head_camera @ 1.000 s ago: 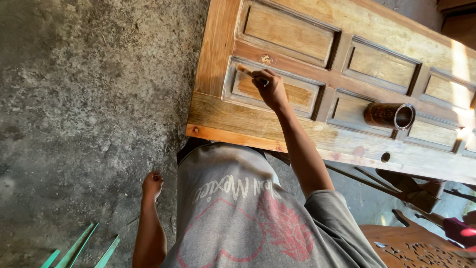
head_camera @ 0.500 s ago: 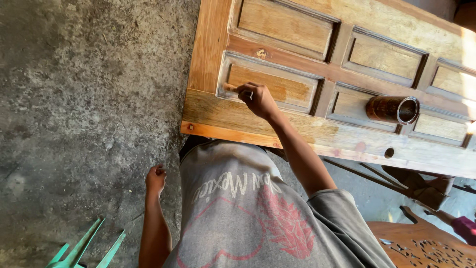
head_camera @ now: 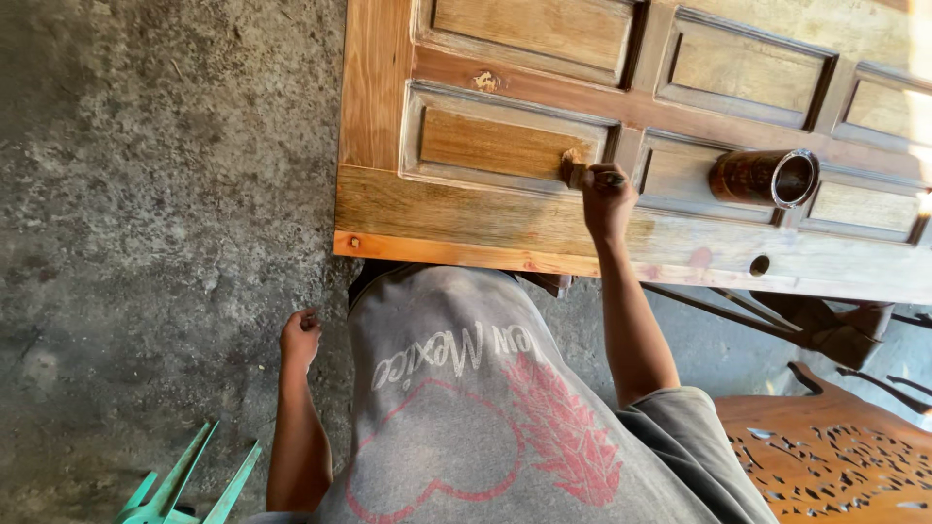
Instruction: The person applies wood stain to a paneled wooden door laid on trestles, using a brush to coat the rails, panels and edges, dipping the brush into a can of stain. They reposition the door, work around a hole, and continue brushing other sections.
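The right hand point(head_camera: 607, 199) — fingers clenched round a small brush point(head_camera: 575, 173) — has slid rightward along the door point(head_camera: 505, 223) panel, staining on — the left hand point(head_camera: 300, 337) hangs loosely curled, empty

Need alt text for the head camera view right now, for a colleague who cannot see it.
The right hand holds a small brush against a panelled wooden door lying flat. The left hand hangs loosely curled and empty over the concrete floor; a dark open can stands on the door.
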